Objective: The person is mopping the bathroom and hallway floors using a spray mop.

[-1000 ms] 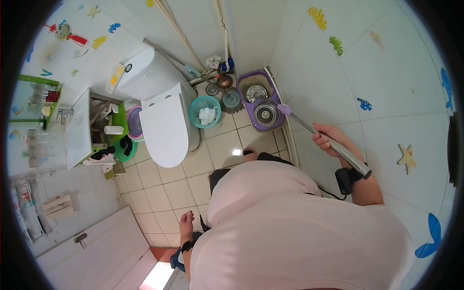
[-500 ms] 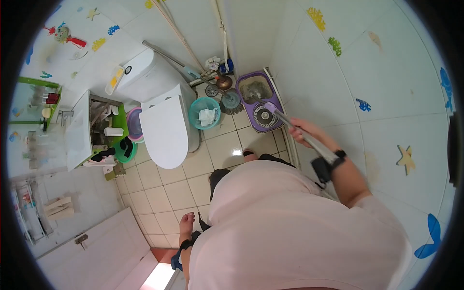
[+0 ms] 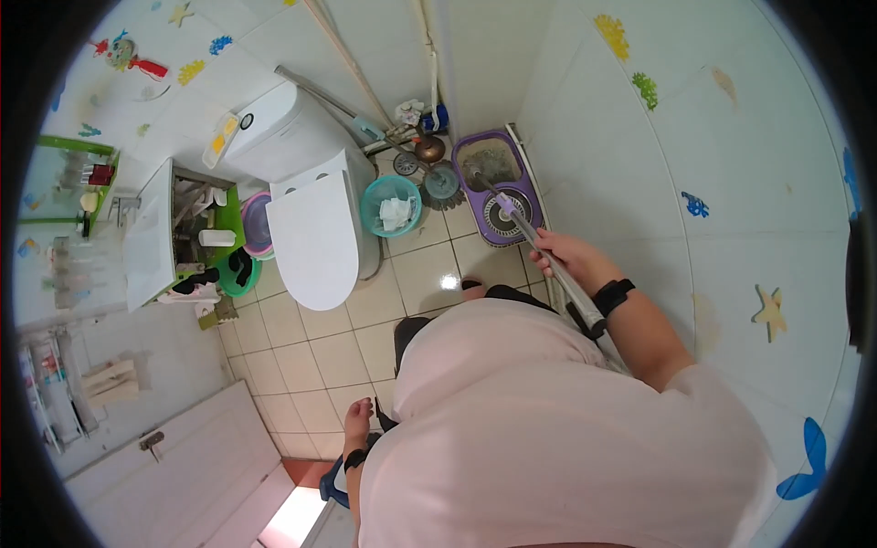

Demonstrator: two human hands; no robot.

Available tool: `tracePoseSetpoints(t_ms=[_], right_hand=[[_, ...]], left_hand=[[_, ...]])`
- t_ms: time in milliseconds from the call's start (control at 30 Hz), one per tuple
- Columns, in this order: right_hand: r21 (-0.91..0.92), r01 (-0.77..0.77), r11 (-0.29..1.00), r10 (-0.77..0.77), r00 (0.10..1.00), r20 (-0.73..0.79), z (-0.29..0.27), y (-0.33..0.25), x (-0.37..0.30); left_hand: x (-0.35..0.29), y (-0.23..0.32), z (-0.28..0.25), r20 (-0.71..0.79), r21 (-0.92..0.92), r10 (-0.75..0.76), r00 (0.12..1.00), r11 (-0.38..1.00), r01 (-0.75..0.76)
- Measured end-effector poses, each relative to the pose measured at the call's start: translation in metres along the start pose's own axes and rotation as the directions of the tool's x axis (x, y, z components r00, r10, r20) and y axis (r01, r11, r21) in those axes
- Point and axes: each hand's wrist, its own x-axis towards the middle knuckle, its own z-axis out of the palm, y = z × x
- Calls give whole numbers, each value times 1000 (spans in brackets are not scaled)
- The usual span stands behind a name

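My right hand [image 3: 568, 258] is closed round the grey metal handle of a spin mop [image 3: 575, 297], which slants down and away from me. Its lower end reaches into the water-filled far compartment of a purple mop bucket [image 3: 463, 194]; the mop head is in the cloudy water and hard to make out. The round spinner basket [image 3: 501, 219] sits in the bucket's near half, below the handle. At my left side, my left hand [image 3: 357, 420] hangs with curled fingers and nothing visible in it, apart from everything around.
Left of the bucket stand a teal waste basin [image 3: 367, 219] with white paper, a toilet brush [image 3: 442, 183] and a white toilet [image 3: 313, 237]. Farther left are a washbasin cabinet [image 3: 151, 242] and a green basin [image 3: 239, 278]. A door [image 3: 174, 457] is at the lower left; tiled wall rises on the right.
The mop handle has tilted, its top end swinging down and left past my right wrist. My right hand has shifted slightly. My left hand stays curled, and the whole view has moved a little.
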Motion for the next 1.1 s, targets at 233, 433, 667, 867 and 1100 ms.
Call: tracePoseSetpoints(t_ms=[233, 433, 667, 867, 1100], right_hand=[[326, -37, 945, 9, 996, 88, -26, -15, -77], [245, -34, 969, 35, 999, -1, -22, -17, -96], [-37, -10, 999, 8, 999, -53, -29, 1, 4], [313, -47, 949, 26, 997, 71, -13, -12, -61], [239, -42, 970, 40, 999, 12, 1, -9, -81]], left_hand=[[14, 15, 2, -3, -8, 13, 1000, 1000, -13], [5, 25, 17, -12, -100, 162, 987, 982, -163], [16, -26, -9, 28, 119, 17, 999, 993, -20], [40, -64, -34, 134, -175, 27, 991, 985, -3], [-3, 57, 22, 9, 51, 256, 967, 965, -256]])
